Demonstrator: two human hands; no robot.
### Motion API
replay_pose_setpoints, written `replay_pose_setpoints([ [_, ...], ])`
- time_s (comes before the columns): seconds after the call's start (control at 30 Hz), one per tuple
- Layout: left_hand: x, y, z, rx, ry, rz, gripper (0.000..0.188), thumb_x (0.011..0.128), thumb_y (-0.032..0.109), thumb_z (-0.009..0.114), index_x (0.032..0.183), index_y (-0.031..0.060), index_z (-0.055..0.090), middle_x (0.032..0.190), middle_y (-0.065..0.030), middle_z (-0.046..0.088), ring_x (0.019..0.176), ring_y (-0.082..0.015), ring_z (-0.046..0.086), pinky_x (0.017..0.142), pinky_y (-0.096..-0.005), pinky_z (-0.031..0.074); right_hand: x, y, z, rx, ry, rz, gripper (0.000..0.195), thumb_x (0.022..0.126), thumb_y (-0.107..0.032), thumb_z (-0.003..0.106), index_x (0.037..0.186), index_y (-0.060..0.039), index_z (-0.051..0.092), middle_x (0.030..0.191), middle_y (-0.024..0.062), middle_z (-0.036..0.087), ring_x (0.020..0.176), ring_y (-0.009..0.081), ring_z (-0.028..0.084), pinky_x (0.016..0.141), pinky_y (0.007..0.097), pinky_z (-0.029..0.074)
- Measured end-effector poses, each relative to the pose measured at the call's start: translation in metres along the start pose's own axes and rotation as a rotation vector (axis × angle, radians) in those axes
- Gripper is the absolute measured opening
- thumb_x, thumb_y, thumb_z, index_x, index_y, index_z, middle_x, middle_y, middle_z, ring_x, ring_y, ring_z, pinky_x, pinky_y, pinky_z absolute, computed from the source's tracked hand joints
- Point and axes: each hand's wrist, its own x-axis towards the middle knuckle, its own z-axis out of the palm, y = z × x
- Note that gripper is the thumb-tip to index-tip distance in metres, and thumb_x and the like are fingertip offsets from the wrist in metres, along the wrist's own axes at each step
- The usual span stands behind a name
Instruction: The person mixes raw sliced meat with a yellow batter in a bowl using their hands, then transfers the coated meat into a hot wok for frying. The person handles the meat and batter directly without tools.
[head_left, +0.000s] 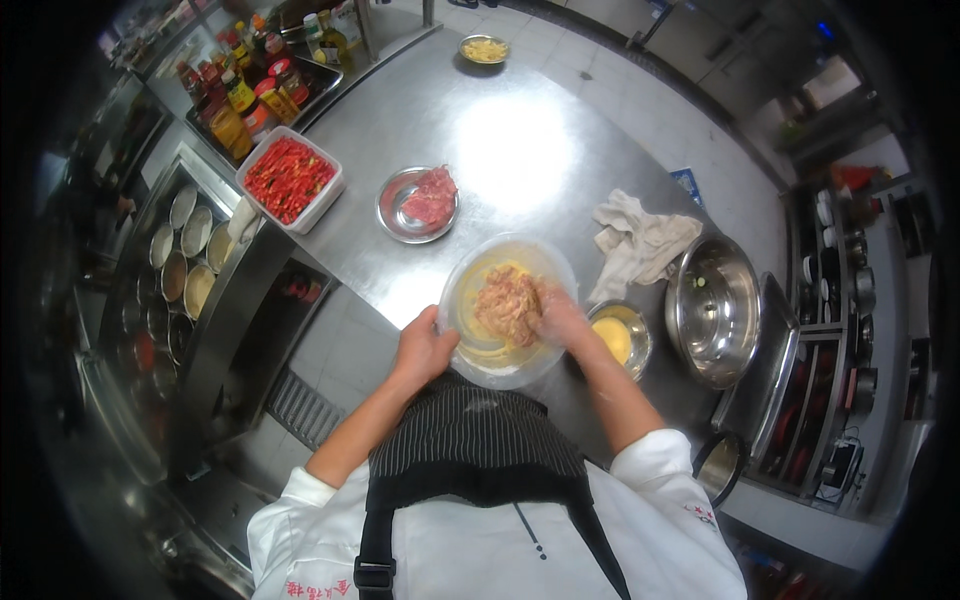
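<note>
A translucent plastic bowl (454, 291) stands at the near edge of the steel table, in front of my striped apron. My left hand (426, 346) grips its left rim, thumb on top. Inside the bowl lies a lump of raw meat mixture (507, 306), with yellow liquid and white powder around it. My right hand (556, 313) is in the bowl, touching the lump's right side; it is blurred and its fingers are partly hidden. Just right of the bowl, partly behind my right forearm, a steel bowl holds yellow liquid egg (613, 339).
A steel dish (391, 214) holds raw meat (432, 196). Chopped red chillies (289, 180) fill a plastic tub at left. A crumpled cloth (637, 236) and large steel basin (716, 311) lie right. A bowl of yellow pieces (484, 51) stands far off, bottles (240, 94) upper left.
</note>
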Motion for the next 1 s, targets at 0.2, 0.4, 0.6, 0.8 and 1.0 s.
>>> replay_pose_setpoints([
  [0.2, 0.001, -0.013, 0.004, -0.021, 0.01, -0.123, 0.035, 0.086, 0.016, 0.066, 0.118, 0.0019, 0.066, 0.104, -0.0153, 0.074, 0.093, -0.0253, 0.071, 0.084, -0.0379, 0.054, -0.005, -0.021, 0.059, -0.21, -0.085, 0.196, 0.103, 0.073, -0.046, 0.085, 0.151, 0.0017, 0.038, 0.147, 0.0367, 0.042, 0.132, 0.0494, 0.049, 0.114, 0.0468, 0.04],
  [0.4, -0.007, -0.023, 0.001, -0.039, 0.005, -0.188, 0.036, 0.086, 0.015, 0.066, 0.119, 0.0018, 0.066, 0.102, -0.0146, 0.073, 0.092, -0.0239, 0.07, 0.082, -0.0372, 0.055, -0.005, -0.035, 0.054, 0.133, -0.181, 0.261, 0.092, 0.074, -0.038, 0.085, 0.148, -0.0022, 0.045, 0.143, 0.0319, 0.049, 0.132, 0.0438, 0.052, 0.11, 0.0462, 0.043],
  [0.6, -0.021, -0.024, -0.007, -0.017, 0.132, -0.094, 0.037, 0.085, 0.011, 0.066, 0.12, 0.0002, 0.066, 0.104, -0.0151, 0.073, 0.094, -0.0234, 0.07, 0.084, -0.0367, 0.055, -0.012, -0.052, -0.003, 0.547, -0.275, 0.045, 0.057, 0.087, -0.018, 0.073, 0.14, -0.0065, 0.057, 0.12, 0.0199, 0.07, 0.114, 0.029, 0.067, 0.1, 0.039, 0.051],
  [0.8, -0.034, -0.025, -0.006, -0.113, 0.205, -0.046, 0.037, 0.084, 0.012, 0.067, 0.119, -0.0008, 0.066, 0.104, -0.0168, 0.073, 0.095, -0.0268, 0.071, 0.086, -0.038, 0.055, 0.027, -0.033, -0.012, 0.539, -0.242, 0.068, 0.05, 0.092, -0.016, 0.066, 0.141, -0.0125, 0.058, 0.122, 0.019, 0.07, 0.113, 0.0317, 0.067, 0.099, 0.0408, 0.052],
  [1.0, -0.035, -0.049, 0.005, -0.09, 0.227, -0.007, 0.029, 0.086, 0.013, 0.067, 0.113, 0.0024, 0.067, 0.102, -0.0147, 0.073, 0.092, -0.0248, 0.071, 0.084, -0.0379, 0.055, 0.044, -0.057, 0.058, -0.125, 0.135, -0.328, 0.044, 0.087, -0.026, 0.07, 0.126, -0.007, 0.064, 0.114, 0.0214, 0.067, 0.108, 0.0405, 0.063, 0.097, 0.0511, 0.049],
])
